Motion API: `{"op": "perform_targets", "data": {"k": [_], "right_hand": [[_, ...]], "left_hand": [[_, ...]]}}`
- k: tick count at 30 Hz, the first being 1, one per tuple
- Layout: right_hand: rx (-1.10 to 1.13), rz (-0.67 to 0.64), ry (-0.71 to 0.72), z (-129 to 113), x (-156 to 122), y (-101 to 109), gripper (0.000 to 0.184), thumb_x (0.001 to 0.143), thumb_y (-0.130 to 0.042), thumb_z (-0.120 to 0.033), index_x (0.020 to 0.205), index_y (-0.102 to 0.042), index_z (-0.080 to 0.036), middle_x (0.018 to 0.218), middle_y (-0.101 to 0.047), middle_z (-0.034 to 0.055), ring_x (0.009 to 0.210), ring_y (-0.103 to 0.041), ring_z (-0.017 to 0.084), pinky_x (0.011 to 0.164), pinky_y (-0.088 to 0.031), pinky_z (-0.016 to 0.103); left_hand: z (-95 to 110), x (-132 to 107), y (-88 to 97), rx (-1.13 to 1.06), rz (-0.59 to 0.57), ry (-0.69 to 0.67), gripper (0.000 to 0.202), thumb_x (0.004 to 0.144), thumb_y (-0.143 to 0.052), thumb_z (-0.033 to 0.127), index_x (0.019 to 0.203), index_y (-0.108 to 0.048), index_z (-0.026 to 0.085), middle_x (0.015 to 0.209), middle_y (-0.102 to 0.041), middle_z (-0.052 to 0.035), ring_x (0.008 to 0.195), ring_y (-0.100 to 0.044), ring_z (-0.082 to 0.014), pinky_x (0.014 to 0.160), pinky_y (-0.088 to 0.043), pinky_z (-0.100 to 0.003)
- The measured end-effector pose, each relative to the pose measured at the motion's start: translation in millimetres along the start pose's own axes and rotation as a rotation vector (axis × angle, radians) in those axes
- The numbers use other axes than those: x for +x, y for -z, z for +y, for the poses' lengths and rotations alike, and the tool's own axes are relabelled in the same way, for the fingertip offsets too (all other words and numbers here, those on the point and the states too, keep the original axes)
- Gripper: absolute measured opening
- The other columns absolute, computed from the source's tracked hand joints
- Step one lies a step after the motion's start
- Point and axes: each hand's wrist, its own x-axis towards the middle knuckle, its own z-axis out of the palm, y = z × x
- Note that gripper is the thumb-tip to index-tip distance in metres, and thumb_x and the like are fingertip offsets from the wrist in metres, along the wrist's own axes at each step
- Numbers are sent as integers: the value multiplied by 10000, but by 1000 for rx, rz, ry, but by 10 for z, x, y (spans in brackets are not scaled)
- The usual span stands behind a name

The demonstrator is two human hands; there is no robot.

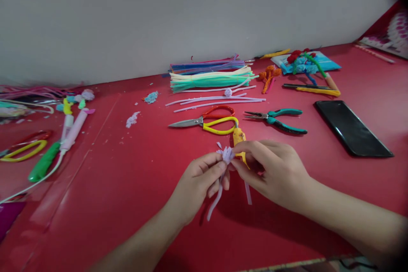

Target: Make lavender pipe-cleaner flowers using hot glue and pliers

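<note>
Both my hands meet over the red table (127,187), pinching one lilac pipe cleaner piece (227,155) twisted into a small fluffy knot. My left hand (199,182) grips it from the left, fingers closed, and two loose lilac ends hang down below. My right hand (270,170) pinches the knot from the right with thumb and forefinger. Just behind my right fingers lies a yellow-orange tool (239,138).
Red-and-yellow-handled scissors (210,122), teal pliers (277,119) and a black phone (350,127) lie behind my hands. Bundled pipe cleaners (210,78) and loose lilac ones (216,101) sit by the wall. A glue gun (63,140) and more scissors (22,148) are at left.
</note>
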Motion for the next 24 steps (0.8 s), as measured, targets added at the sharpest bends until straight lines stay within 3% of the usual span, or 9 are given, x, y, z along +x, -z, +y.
{"op": "perform_targets", "data": {"k": [24], "right_hand": [[23, 14, -15, 4, -13, -31, 109, 861, -534, -170, 965, -560, -190, 583, -492, -67, 520, -446, 84, 555, -355, 218]], "left_hand": [[-6, -4, -8, 81, 30, -35, 193, 904, -477, 279, 802, -584, 156, 594, -544, 30, 429, -294, -39, 433, -218, -193]]}}
